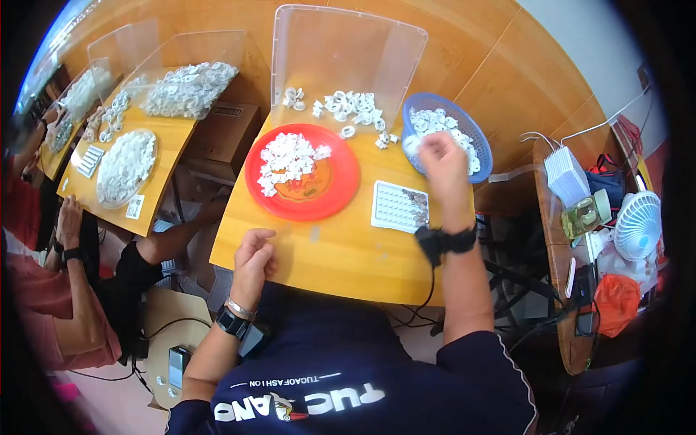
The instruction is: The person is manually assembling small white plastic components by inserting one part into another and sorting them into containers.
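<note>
My left hand hovers at the table's near edge, left of the middle. Its fingers are loosely curled and a little apart, with nothing visible in them. Over the near side of a blue plastic basket, my right hand has its fingers pinched together. A blurred small white plastic part shows at its fingertips. More such white parts fill the basket. A red round plate holds a heap of little white pieces. Between plate and right forearm lies a white tray with rows of small marks and dark bits along its right side.
Loose white ring-shaped parts lie at the back, before a clear plastic bin standing on its side. Left, a co-worker's hand rests by another table with white parts. A side table at right carries a fan.
</note>
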`<state>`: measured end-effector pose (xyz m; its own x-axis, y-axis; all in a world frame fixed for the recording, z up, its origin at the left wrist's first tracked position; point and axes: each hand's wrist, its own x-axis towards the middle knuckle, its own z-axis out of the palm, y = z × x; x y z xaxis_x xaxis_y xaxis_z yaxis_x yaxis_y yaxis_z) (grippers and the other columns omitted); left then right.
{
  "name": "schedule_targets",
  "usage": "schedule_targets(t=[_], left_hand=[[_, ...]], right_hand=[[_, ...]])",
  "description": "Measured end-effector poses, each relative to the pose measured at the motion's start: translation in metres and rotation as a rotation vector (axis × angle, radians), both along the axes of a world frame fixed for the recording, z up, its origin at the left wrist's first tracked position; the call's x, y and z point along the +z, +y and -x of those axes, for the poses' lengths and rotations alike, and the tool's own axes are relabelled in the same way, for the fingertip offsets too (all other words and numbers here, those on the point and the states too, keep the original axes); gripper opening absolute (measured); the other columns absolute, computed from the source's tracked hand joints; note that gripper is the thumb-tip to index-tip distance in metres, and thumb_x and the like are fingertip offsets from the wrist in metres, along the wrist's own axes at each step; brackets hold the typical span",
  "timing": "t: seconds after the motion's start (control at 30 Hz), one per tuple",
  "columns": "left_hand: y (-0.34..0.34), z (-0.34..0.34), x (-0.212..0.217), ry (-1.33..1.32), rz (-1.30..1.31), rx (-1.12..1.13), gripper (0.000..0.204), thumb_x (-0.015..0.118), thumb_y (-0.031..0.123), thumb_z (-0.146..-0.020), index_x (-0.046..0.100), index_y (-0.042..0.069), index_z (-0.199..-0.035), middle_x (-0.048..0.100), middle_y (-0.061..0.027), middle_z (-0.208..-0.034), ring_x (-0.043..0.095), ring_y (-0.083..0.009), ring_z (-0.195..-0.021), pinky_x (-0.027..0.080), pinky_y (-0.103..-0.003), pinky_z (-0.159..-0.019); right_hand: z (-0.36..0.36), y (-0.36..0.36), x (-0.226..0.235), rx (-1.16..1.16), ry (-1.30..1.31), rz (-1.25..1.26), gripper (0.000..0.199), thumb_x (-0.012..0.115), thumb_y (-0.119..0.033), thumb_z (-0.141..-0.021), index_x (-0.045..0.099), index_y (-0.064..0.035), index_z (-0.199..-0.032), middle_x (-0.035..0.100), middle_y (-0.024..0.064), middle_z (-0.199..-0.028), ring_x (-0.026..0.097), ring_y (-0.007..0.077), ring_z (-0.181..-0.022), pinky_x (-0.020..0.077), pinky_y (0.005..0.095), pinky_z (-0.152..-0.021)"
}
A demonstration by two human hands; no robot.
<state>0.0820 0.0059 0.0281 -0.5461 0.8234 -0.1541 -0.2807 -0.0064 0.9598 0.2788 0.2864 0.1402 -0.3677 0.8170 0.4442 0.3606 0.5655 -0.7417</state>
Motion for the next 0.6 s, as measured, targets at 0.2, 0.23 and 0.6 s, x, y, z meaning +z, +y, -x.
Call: schedule_targets(t=[0.2,0.23,0.6], left_hand=[[0.008,0.011,-0.006,-0.005,0.007,-0.054,0.019,0.047,0.012,-0.091,0.055,0.007,-0.107,0.054,0.0008,-0.071,0.048,-0.0058,-0.058,0.039,-0.019,-0.053],[0.009,0.012,-0.007,-0.027,-0.006,-0.063,0.018,0.047,0.012,-0.091,0.055,0.007,-0.107,0.054,0.0007,-0.07,0.048,-0.0058,-0.057,0.039,-0.019,-0.053],[0.01,0.007,-0.015,0.117,0.033,-0.076,0.018,0.049,0.013,-0.091,0.055,0.005,-0.106,0.053,0.0005,-0.069,0.048,-0.006,-0.055,0.04,-0.021,-0.05]], right_hand=[[-0.009,0.049,0.021,-0.182,0.043,-0.273,0.017,0.062,-0.01,-0.081,0.066,0.0002,-0.094,0.069,0.0123,-0.081,0.066,0.0216,-0.071,0.0511,0.0321,-0.066],[-0.003,0.048,0.017,-0.112,0.039,-0.232,0.017,0.064,-0.013,-0.08,0.067,-0.0012,-0.093,0.069,0.0119,-0.079,0.066,0.022,-0.071,0.0512,0.0312,-0.066],[0.132,0.109,-0.076,-0.061,-0.726,-0.038,0.025,0.062,-0.021,-0.075,0.071,-0.0027,-0.089,0.068,0.0207,-0.094,0.066,0.0362,-0.09,0.0517,0.0427,-0.08]])
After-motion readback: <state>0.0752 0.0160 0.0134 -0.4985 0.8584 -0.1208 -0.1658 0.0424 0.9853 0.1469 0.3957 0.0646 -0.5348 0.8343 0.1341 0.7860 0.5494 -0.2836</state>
